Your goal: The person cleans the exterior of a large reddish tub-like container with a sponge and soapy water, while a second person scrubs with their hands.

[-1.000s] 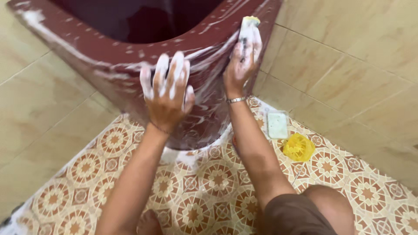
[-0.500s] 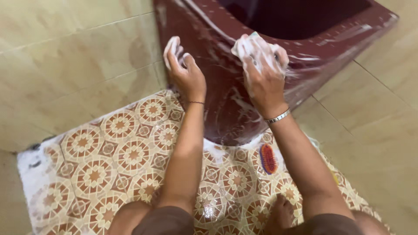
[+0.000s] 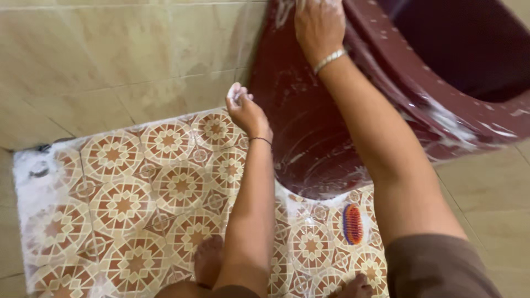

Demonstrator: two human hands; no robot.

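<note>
Because the big maroon tub (image 3: pixel 331 138), standing on the patterned floor (image 3: pixel 138 193), is soap-slick, rigid and bulky, its rim looks the surest hold; right hand (image 3: pixel 317 25) lies spread there, left hand (image 3: pixel 245 110) loosely curled beside it.

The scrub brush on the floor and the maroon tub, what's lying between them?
In the head view nothing lies between the scrub brush and the maroon tub: only wet, soapy patterned floor tile.

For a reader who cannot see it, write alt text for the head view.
A person's soapy right hand presses on the side of a large maroon tub, while the left hand hovers beside it. An orange brush lies on the patterned floor tiles below.
</note>
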